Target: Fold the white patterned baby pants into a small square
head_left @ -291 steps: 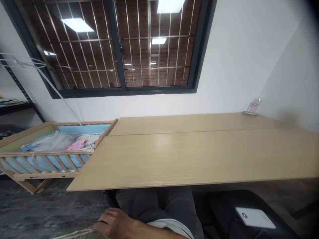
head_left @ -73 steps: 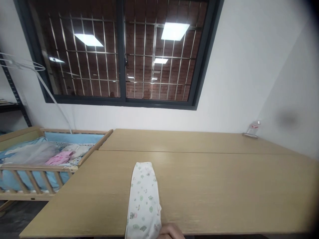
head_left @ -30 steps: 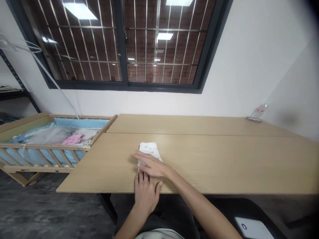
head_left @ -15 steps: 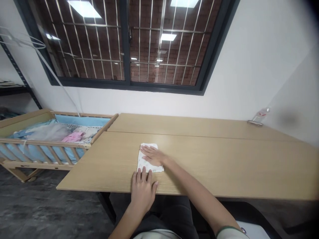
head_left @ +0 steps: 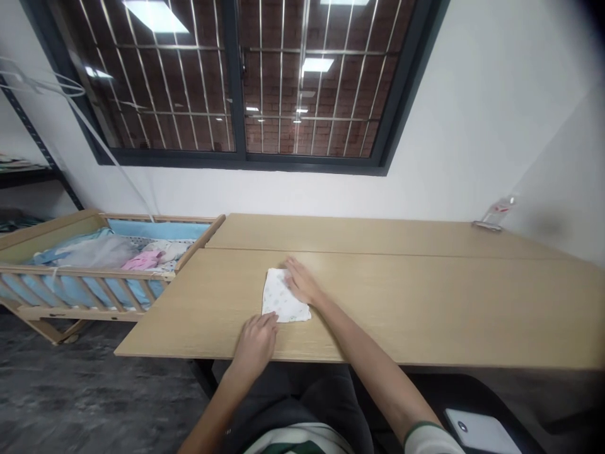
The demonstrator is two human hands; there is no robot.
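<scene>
A small folded white cloth with a faint print lies flat on the wooden table, left of its middle. At the cloth's lower left corner my left hand has its fingers bent and pressed together on the edge; the thumb's tip is hard to make out. My right hand rests on its side along the upper right edge of the cloth, fingers stretched out and slightly blurred. Its fingertips point toward the wall and touch or lie just beside the cloth.
To the left stands a wooden crib with blue lining, a pink cloth and other fabric inside. A clear item with red marking sits at the table's far right corner. A white phone-like device lies on a black chair below the table's front edge.
My right hand has slid off the cloth's middle to its upper right edge and turned on its side. My left hand has shifted left, its spread fingers now drawn together at the corner.
</scene>
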